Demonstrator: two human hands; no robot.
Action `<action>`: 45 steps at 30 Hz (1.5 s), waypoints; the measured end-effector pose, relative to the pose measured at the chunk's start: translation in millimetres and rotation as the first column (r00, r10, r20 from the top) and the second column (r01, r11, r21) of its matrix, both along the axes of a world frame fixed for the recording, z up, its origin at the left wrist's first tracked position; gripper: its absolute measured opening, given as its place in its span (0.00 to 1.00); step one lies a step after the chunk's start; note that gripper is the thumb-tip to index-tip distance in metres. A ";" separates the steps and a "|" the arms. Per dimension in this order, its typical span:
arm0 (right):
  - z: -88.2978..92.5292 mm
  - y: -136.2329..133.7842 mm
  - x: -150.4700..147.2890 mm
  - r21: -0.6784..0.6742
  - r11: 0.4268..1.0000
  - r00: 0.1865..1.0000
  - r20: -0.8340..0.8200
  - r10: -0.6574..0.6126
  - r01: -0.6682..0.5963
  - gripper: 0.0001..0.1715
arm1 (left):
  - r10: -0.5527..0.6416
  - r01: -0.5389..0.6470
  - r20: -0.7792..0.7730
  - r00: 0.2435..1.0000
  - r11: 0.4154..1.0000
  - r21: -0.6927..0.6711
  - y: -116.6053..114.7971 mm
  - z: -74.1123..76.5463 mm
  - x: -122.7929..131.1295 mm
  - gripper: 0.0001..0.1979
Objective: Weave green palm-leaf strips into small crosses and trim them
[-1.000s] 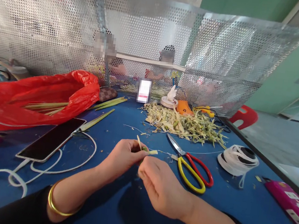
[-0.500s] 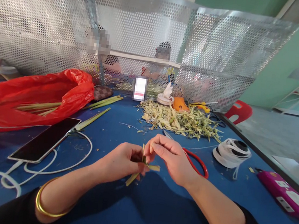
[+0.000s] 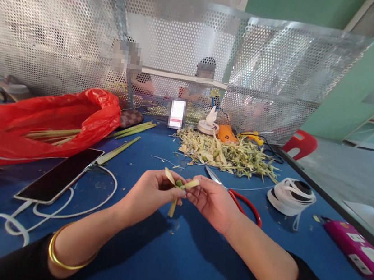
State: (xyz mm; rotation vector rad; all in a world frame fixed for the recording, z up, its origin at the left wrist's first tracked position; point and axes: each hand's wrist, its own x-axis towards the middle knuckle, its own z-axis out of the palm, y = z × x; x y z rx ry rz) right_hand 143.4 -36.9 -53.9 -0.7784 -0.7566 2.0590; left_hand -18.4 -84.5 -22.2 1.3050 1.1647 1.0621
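Between my hands is a small piece of folded green leaf strips (image 3: 179, 183), with pale ends sticking out up, to the right and down. My left hand (image 3: 153, 194) pinches it between thumb and fingers. The fingertips of my right hand (image 3: 212, 202) are closed at the strip end on its right side. Just beyond the right hand lie scissors (image 3: 245, 206) with red handles, their blades partly showing and pointing away. A heap of leaf scraps (image 3: 226, 154) spreads behind them.
A red plastic bag (image 3: 48, 127) with long leaves stands left, beside a phone (image 3: 59, 176) on a white cable (image 3: 113, 181). A white ribbon roll (image 3: 291, 197) and a purple box-like device (image 3: 354, 247) lie right. People sit behind a perforated metal screen (image 3: 189, 36).
The leaf piece has been raised and turned, so its green centre now shows. My right hand has rolled over, its fingers now lower and beside the piece.
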 end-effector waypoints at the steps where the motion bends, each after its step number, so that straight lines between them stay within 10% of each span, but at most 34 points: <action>1: -1.5 -0.8 -0.9 -0.007 1.000 1.000 0.004 0.015 -0.015 0.05 | 0.037 -0.037 0.001 0.999 0.999 -0.004 0.8 0.5 -0.3 0.09; 8: 5.1 -20.5 -8.1 0.326 0.945 0.983 0.179 -0.041 -0.020 0.10 | 0.225 -0.225 -0.079 0.971 0.974 0.009 8.5 -5.6 -5.5 0.09; 16: 23.4 -36.8 -1.1 0.755 0.599 0.904 0.410 -0.118 -0.265 0.11 | 0.095 -0.054 -0.365 0.926 0.991 0.122 6.4 -17.6 -9.6 0.05; 23: 18.6 -15.3 3.4 0.431 0.893 0.985 0.161 0.066 -0.131 0.09 | -0.141 0.225 -0.510 0.849 0.968 0.107 -2.5 -1.9 -6.0 0.05; 30: 12.3 -1.9 5.0 0.076 0.989 0.989 -0.073 0.131 -0.125 0.08 | -0.172 0.171 -0.020 0.985 0.985 -0.034 1.2 3.9 -4.1 0.11; 39: 2.5 -18.1 -7.9 0.185 0.983 0.997 0.079 -0.021 0.006 0.08 | 0.189 -0.188 0.011 0.982 0.980 -0.065 12.4 -14.3 -5.0 0.10; 45: 18.7 -36.2 -5.8 0.674 0.721 0.901 0.400 -0.168 -0.165 0.11 | 0.180 -0.148 -0.365 0.914 0.983 0.112 6.6 -18.0 -4.4 0.06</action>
